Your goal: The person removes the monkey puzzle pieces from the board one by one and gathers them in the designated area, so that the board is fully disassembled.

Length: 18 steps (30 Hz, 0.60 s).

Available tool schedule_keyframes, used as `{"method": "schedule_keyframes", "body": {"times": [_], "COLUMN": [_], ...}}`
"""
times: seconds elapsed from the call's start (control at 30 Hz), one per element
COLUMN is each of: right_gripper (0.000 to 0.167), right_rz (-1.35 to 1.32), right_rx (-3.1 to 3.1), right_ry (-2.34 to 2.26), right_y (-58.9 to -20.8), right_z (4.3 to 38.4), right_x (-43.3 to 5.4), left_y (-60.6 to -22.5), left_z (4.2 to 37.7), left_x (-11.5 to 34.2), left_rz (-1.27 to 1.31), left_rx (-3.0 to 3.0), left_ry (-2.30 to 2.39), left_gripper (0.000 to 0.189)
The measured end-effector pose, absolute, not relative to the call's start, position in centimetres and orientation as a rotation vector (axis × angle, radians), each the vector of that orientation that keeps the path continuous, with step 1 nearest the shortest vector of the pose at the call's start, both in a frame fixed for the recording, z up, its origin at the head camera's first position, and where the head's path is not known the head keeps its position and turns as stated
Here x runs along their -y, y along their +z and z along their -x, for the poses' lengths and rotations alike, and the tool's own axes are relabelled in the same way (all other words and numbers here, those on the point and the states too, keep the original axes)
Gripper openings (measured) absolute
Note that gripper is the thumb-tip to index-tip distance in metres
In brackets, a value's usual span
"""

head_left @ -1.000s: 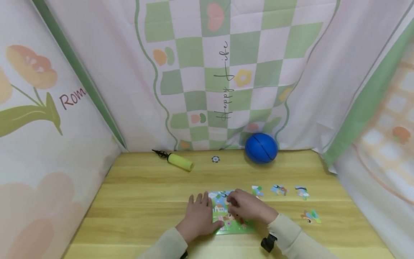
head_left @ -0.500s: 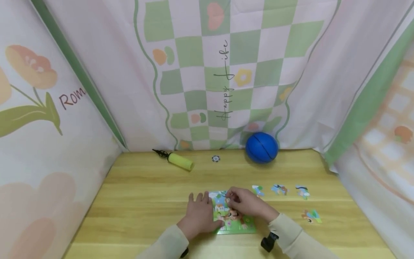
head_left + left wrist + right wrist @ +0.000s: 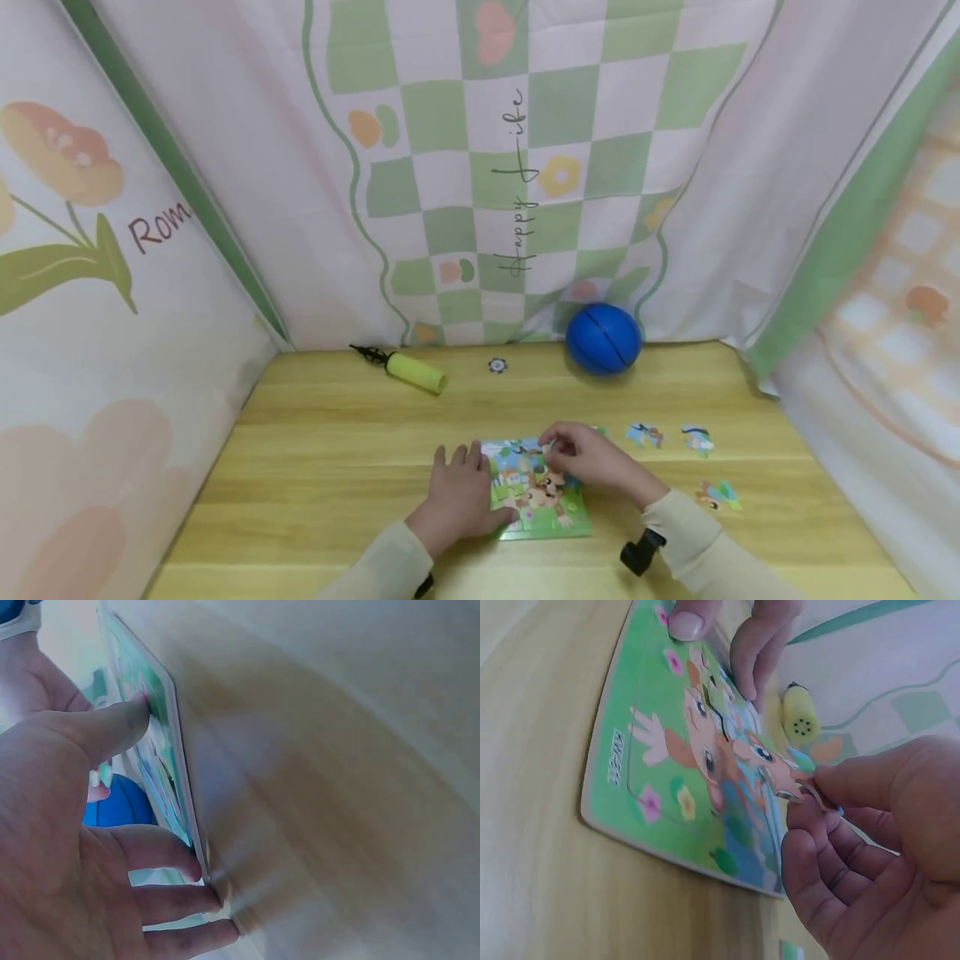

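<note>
A jigsaw puzzle board [image 3: 543,530] with a cartoon animal picture and a green border lies flat on the table. My left hand [image 3: 457,497] rests at its left side; the thumb [image 3: 124,727] touches the board's face, and the other fingers extend along the edge, fairly straight. Over the board's upper right part, my right hand [image 3: 596,460] pinches a jigsaw piece [image 3: 776,769] between thumb and fingertips. That piece shows a large eye on orange and is tilted above the picture. Whether its far edge touches the board, I cannot tell.
Loose jigsaw pieces lie to the right: one [image 3: 645,434], another [image 3: 697,440], and a third [image 3: 718,496]. Another is mostly hidden behind my right hand. At the back are a yellow-green hand pump [image 3: 416,372], a small round token [image 3: 497,365] and a blue ball [image 3: 603,339].
My right hand has shifted slightly up and right with the piece, uncovering more of the picture and covering a loose piece behind it. My left hand stays at the board's left side.
</note>
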State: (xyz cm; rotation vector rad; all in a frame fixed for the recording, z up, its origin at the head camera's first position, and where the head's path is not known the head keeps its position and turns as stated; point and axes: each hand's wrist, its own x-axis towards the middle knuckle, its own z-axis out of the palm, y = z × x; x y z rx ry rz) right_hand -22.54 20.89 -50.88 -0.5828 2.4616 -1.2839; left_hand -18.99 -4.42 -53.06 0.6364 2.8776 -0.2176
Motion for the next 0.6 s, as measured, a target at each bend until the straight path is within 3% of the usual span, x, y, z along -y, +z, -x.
{"method": "schedule_keyframes", "body": {"times": [0.4,0.6], "right_gripper": [0.028,0.021], "right_rz": [0.388,0.316], "right_rx": [-2.573,-2.614], "right_ry": [-1.252,-1.167], "right_y": [-50.7,-51.2], "right_z": [20.9,19.2], "right_x": [-31.0,-33.9], "left_y": [-53.0,-52.8], "left_z": [18.7,18.7], "left_x": [4.7,4.8], "left_rz": [-0.653,-0.666], "left_rx": [-2.866,-2.867], "left_ry": [-0.230,-0.206], "left_gripper": [0.106,0.105]}}
